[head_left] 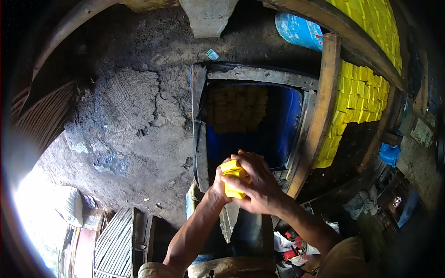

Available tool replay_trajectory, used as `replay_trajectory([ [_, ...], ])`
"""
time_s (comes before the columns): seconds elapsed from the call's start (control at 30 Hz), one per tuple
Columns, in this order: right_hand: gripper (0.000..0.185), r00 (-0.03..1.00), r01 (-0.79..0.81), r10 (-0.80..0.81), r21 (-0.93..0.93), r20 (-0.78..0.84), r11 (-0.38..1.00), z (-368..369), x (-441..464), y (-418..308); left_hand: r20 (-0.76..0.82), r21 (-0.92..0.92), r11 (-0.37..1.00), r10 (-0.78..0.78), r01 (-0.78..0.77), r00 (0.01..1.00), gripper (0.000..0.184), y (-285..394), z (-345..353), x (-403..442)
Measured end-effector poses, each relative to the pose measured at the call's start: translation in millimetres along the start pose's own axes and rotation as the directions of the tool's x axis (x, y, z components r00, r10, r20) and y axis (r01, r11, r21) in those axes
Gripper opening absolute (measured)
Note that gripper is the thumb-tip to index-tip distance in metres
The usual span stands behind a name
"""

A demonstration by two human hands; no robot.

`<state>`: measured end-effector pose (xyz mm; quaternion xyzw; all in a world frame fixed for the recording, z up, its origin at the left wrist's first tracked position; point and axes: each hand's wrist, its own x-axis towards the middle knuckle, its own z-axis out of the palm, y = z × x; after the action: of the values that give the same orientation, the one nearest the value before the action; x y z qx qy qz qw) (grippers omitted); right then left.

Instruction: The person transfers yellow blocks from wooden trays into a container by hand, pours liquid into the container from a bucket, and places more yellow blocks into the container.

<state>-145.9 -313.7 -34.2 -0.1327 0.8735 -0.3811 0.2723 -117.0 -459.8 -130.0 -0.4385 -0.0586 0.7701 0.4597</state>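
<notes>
Several small yellow blocks (235, 178), which look like tofu pieces, are gathered between my two hands at the near edge of a blue tub. My left hand (219, 187) closes on them from the left, its fingers mostly hidden. From the right, my right hand (256, 183) curls its fingers over the top of the same blocks. Beyond the hands, the dark blue tub (289, 121) sits within a wooden frame (259, 75). More yellow blocks (238, 106) lie in rows inside the tub, dim in shadow.
Right of the tub, a thick wooden beam (327, 88) borders a rack with yellow blocks (359, 92) in tight rows. A blue drum (299, 30) lies at the back. Rough dark floor (134, 116) extends left. Bags (296, 245) sit near my right forearm.
</notes>
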Motion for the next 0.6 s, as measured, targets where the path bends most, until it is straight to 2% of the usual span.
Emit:
replay_trajectory([
  [0.03,0.069,1.000,0.012,-0.012,-0.011,-0.025,1.000,0,1,6,-0.035,-0.055,0.998,-0.019,0.017,0.999,0.049,-6,13,-2],
  [0.1,0.060,0.998,0.003,0.005,0.137,-0.058,0.991,-1,2,22,0.098,-0.030,0.998,0.055,-0.053,0.994,0.050,-12,11,5],
  [0.13,0.053,0.997,-0.031,0.050,0.302,-0.057,0.953,-8,6,27,0.110,-0.042,0.995,0.098,-0.094,0.989,0.055,-17,1,9],
  [0.17,0.047,0.996,-0.014,0.046,0.397,-0.072,0.918,-15,13,35,0.048,-0.108,0.992,0.066,-0.060,0.997,0.056,-14,11,11],
  [0.23,0.043,0.978,0.010,0.086,0.448,-0.192,0.894,-19,25,57,-0.142,0.090,0.995,-0.025,0.038,0.990,0.055,-1,36,14],
  [0.3,0.044,0.922,-0.107,0.289,0.547,-0.259,0.830,-1,41,92,-0.186,0.079,0.996,-0.024,0.040,0.982,0.056,2,25,15],
  [0.37,0.046,0.875,-0.236,0.283,0.165,-0.393,0.958,26,61,141,-0.174,0.093,0.996,0.009,0.008,0.985,0.058,1,30,4],
  [0.4,0.052,0.891,-0.306,0.306,0.054,-0.335,0.950,40,71,168,-0.123,0.047,0.999,0.005,0.000,0.992,0.060,2,32,-3],
  [0.47,0.057,0.899,-0.366,0.335,-0.064,-0.283,0.928,66,84,215,-0.069,0.106,0.992,0.074,-0.066,0.995,0.059,2,38,-14],
  [0.5,0.054,0.910,-0.409,0.356,-0.322,-0.212,0.854,78,92,236,-0.023,0.112,0.988,0.105,-0.102,0.994,0.059,4,37,-17],
  [0.53,0.051,0.906,-0.407,0.397,-0.559,-0.146,0.722,91,95,256,0.003,0.110,0.990,0.084,-0.084,0.996,0.061,8,36,-21],
  [0.57,0.051,0.906,-0.407,0.397,-0.562,-0.148,0.720,105,94,281,0.022,0.122,0.986,0.111,-0.112,0.994,0.063,8,29,-22],
  [0.6,0.047,0.947,-0.299,0.296,-0.663,-0.121,0.686,115,92,309,0.025,0.152,0.981,0.115,-0.118,0.993,0.065,12,29,-25],
])
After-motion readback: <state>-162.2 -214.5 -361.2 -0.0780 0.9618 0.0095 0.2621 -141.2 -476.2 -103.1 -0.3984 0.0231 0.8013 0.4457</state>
